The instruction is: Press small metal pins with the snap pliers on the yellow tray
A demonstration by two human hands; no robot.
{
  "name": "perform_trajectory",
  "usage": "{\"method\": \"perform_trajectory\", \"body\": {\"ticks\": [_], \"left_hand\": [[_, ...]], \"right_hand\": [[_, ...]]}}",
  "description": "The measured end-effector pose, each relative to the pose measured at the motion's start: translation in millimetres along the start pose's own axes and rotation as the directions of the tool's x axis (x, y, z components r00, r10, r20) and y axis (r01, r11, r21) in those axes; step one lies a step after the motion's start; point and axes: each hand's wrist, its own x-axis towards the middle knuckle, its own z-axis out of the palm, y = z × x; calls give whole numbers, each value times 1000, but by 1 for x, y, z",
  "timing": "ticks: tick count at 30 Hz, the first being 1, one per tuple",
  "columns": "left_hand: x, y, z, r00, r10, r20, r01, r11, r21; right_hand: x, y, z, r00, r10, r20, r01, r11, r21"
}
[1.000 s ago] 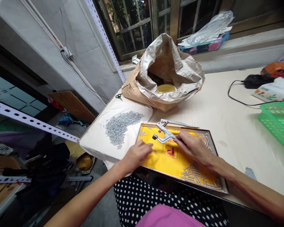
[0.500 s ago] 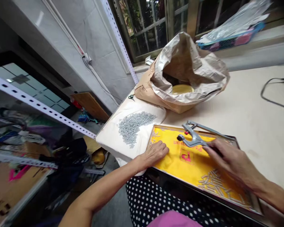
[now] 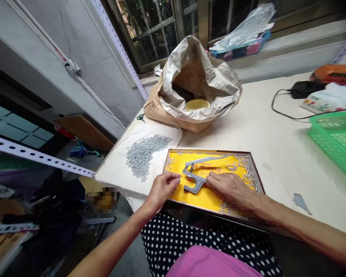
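By the yellow-bottomed tray's (image 3: 181,194) near left edge, the left hand (image 3: 162,189) pinches a tiny pale piece (image 3: 180,178) between thumb and fingertips. The right hand (image 3: 232,187) grips grey pliers (image 3: 196,181) over the tray. Left of it lies a heap of metal pins (image 3: 140,157); beyond it, a paper sack (image 3: 175,117).
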Motion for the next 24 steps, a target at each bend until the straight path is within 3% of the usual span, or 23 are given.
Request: {"method": "perform_trajectory", "body": {"ticks": [6,16,21,24], "left_hand": [[3,-5,23,996,-88,0,88,988,-125],[9,-19,35,980,-197,-28,195,979,-62],[10,-12,37,967,-255,-16,254,965,-64],[12,-6,35,959,-282,28,282,959,28]], "right_hand": [[1,-2,-6,998,-7,55,10,999,-46],[-3,0,4,986,36,160,-41,999,31],[-1,3,10,984,58,167,-63,998,23],[-1,4,13,984,50,173,-57,998,33]]}}
